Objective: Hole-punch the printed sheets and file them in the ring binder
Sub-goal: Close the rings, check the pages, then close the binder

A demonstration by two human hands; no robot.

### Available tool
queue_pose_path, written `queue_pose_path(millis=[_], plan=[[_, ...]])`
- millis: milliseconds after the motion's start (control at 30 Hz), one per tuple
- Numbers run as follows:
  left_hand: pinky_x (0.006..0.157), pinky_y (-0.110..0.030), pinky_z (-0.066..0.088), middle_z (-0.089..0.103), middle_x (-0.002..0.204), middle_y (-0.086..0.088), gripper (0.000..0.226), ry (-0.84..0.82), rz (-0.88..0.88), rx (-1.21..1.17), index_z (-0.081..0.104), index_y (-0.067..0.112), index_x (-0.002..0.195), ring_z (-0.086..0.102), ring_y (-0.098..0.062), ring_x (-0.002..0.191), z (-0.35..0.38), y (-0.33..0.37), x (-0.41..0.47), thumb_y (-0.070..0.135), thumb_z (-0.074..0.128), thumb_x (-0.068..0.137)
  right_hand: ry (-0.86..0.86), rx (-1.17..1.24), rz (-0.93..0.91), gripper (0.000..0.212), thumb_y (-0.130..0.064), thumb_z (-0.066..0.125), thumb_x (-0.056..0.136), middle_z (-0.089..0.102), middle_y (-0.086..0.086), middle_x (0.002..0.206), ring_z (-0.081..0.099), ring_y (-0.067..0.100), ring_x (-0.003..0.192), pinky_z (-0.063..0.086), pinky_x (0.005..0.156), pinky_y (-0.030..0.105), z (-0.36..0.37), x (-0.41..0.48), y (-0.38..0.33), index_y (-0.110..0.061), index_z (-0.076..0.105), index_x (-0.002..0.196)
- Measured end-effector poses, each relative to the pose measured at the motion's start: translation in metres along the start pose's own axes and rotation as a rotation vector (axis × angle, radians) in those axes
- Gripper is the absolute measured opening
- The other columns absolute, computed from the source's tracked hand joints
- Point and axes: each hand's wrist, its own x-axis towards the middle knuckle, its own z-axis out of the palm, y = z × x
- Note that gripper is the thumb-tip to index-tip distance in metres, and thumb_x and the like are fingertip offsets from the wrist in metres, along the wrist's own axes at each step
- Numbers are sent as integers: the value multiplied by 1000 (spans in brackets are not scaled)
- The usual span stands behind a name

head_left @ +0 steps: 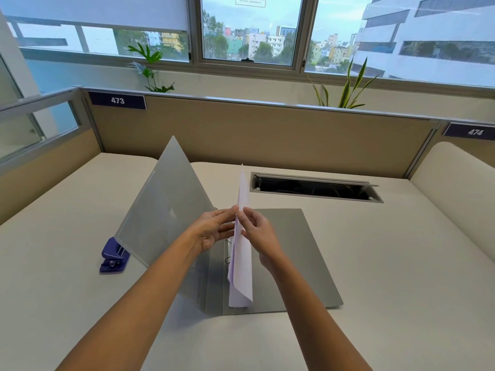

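Item 1. Ring binder: grey, lying open on the desk at my 12 o'clock. Its back cover is flat; its translucent front cover is tilted up toward 10 o'clock. The metal rings are partly visible by the spine.

Item 2. Printed sheets: a thin white stack standing nearly upright on the binder, bottom edge beside the rings, running from 6 to 12 o'clock. I cannot tell whether the holes sit on the rings.

Item 3. My left hand: at 9 o'clock of the stack, thumb and fingertips pinching its upper edge.

Item 4. My right hand: at 3 o'clock of the stack, thumb and forefinger pinching the same edge. My two hands nearly meet, with only paper between them.

Item 5. Hole punch: blue, on the desk at 9 o'clock of the binder, partly under the raised cover's corner.

Item 6. Cable slot: open, at 1 o'clock.

Item 7. Partition labels: 473 at 10 o'clock, 474 at 2 o'clock.
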Motion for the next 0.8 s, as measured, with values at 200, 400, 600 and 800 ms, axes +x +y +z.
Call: queue_pose_path(millis=[200, 400, 600, 800], plan=[[71, -28, 58, 68, 92, -10, 21, -22, 0, 10, 64, 2, 102, 66, -17, 78, 3, -4, 0, 17, 53, 93, 10, -93, -40, 62, -41, 59, 89, 47, 4, 143, 47, 21, 129, 41, 107, 39, -7, -1, 2, -14, 39, 141], [60, -24, 59, 70, 88, -10, 27, 33, 61, 133, 59, -3, 118, 68, -18, 74, 9, 0, -4, 8, 52, 94, 20, -64, -8, 43, -25, 50, 95, 54, 5, 135, 55, 20, 118, 48, 101, 41, -11, 2, 1, -19, 44, 138], [71, -35, 57, 69, 99, -18, 45, 215, 228, 584, 55, 11, 128, 67, -30, 88, 9, 7, -5, 1, 57, 84, -14, -125, -28, 41, -17, 46, 94, 60, 4, 122, 62, 24, 105, 53, 92, 45, -17, 0, -1, -22, 44, 134], [91, -33, 48, 66, 118, -15, 43, 494, 380, 1010, 56, 9, 128, 62, -28, 106, -16, 41, -20, 6, 60, 86, 68, -154, 28, 37, -8, 43, 92, 63, 4, 114, 64, 22, 97, 54, 89, 46, -70, 0, 17, -21, 52, 126]])
